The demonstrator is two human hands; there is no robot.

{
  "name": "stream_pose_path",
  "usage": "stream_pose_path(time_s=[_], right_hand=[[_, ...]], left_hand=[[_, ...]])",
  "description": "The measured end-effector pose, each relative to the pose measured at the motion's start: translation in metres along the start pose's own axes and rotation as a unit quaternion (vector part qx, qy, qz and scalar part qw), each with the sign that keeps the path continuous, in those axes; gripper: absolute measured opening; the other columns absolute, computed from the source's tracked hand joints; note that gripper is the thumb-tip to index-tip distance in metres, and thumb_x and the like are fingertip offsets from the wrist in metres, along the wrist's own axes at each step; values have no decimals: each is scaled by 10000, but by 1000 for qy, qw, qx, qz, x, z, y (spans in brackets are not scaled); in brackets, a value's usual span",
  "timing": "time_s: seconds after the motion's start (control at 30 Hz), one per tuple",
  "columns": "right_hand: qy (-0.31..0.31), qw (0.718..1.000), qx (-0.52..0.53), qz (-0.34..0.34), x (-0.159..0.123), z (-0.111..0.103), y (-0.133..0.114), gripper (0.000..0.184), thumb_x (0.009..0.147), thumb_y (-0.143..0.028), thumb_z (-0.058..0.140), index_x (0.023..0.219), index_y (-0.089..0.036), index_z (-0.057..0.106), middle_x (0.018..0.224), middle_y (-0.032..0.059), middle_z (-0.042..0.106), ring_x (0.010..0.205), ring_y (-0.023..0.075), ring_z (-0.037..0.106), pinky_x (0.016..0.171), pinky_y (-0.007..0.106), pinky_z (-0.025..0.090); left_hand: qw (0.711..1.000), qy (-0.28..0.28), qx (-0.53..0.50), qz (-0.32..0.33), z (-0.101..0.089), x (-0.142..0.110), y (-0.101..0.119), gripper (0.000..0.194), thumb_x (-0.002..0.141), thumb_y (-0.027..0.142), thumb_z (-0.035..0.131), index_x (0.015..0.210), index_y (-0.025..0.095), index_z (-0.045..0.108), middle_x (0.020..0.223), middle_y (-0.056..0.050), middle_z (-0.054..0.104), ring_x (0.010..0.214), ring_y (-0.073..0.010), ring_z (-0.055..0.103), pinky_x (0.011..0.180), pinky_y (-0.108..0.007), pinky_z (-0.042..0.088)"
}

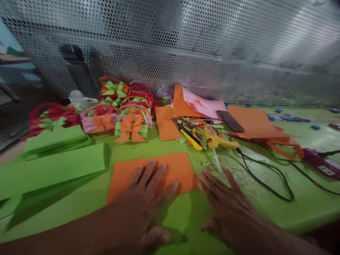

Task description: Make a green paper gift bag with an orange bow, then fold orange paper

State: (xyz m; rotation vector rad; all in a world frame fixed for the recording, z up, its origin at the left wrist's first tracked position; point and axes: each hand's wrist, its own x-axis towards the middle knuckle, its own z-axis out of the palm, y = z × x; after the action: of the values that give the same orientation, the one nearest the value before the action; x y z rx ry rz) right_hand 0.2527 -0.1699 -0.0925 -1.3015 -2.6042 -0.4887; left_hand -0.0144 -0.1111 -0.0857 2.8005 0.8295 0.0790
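Observation:
My left hand (143,200) lies flat with its fingers spread on an orange paper sheet (175,170) that rests on the green table (265,202). My right hand (227,203) is just right of the sheet, fingers stretched out and close to the sheet's right edge, holding nothing. A yellow glue gun (219,141) lies beyond the right hand, its white glue stick (217,159) pointing toward my fingers.
Folded green paper sheets (53,166) lie at left. Several small paper baskets with bows (119,117) stand at the back, with scissors (190,136), more orange paper (253,122), a dark phone (230,120) and black cables (268,180). A perforated metal wall (186,46) closes the back.

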Motion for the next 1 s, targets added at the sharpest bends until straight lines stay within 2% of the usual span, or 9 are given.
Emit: stream_pose_path(time_s=[0.1, 0.17, 0.2, 0.23, 0.33, 0.5, 0.63, 0.77, 1.0], right_hand=[[20, 996, 70, 45, 21, -2, 7, 365, 938, -369, 400, 1102, -103, 588, 1142, 156, 641, 1093, 284, 554, 1000, 522, 272], [-22, 986, 159, 46, 44, -3, 15, 214, 912, -227, 445, 985, -144, 629, 1001, 110, 678, 937, 225, 608, 854, 400, 416], [-53, 975, 208, 60, 56, -4, 19, 188, 893, -183, 457, 884, -153, 642, 878, 78, 682, 812, 184, 614, 748, 326, 441], [-87, 961, 252, 77, 67, -3, 22, 188, 872, -149, 465, 796, -153, 636, 773, 49, 662, 709, 152, 591, 657, 277, 430], [-135, 922, 343, 120, 94, 1, 27, 165, 782, -92, 494, 676, -156, 603, 629, -13, 595, 581, 103, 508, 548, 220, 356], [-160, 892, 403, 130, 98, 12, 25, 169, 714, -51, 457, 658, -159, 575, 591, -34, 564, 545, 89, 468, 504, 194, 321], [-158, 893, 403, 123, 89, 19, 25, 163, 689, -34, 475, 658, -169, 561, 611, -30, 589, 555, 97, 490, 518, 199, 333], [-153, 906, 382, 95, 87, 22, 23, 150, 702, -40, 501, 652, -178, 534, 635, -25, 591, 573, 103, 501, 533, 208, 336], [-132, 922, 355, 77, 83, 25, 21, 161, 732, -50, 492, 656, -192, 503, 641, -29, 564, 562, 102, 495, 523, 218, 326]], left_hand=[[1000, -18, -9, -12, -4, 2, 3, 813, 794, 724, 374, 1458, 300, 175, 1531, -152, 72, 1360, -447, 13, 1030, -676, 147], [999, -31, -14, -14, -7, 5, 3, 820, 792, 724, 378, 1459, 299, 161, 1532, -153, 56, 1360, -442, -7, 1031, -674, 148], [999, -35, -15, -12, -8, 7, 2, 821, 792, 723, 380, 1459, 301, 154, 1533, -152, 40, 1359, -441, -18, 1029, -677, 141], [999, -40, -15, -9, -9, 10, 1, 821, 793, 721, 381, 1459, 302, 148, 1532, -152, 25, 1357, -441, -27, 1027, -681, 132], [998, -60, -14, -10, -14, 19, 0, 827, 800, 718, 370, 1462, 295, 111, 1525, -165, 8, 1346, -444, -51, 1018, -691, 110], [995, -84, -44, -21, -26, 25, 5, 804, 811, 711, 359, 1461, 317, 98, 1509, -178, -15, 1323, -447, -58, 1003, -699, 113], [996, -66, -64, -5, -29, 23, 6, 741, 803, 706, 388, 1436, 377, 191, 1517, -118, -38, 1315, -447, -59, 992, -709, 106], [995, -54, -82, 4, -29, 18, 2, 745, 798, 705, 395, 1435, 381, 183, 1519, -110, -28, 1320, -418, -66, 1022, -677, 87], [996, -49, -63, -43, -21, -21, -14, 784, 781, 716, 416, 1441, 353, 202, 1529, -105, 33, 1355, -414, 16, 1038, -659, 118]])
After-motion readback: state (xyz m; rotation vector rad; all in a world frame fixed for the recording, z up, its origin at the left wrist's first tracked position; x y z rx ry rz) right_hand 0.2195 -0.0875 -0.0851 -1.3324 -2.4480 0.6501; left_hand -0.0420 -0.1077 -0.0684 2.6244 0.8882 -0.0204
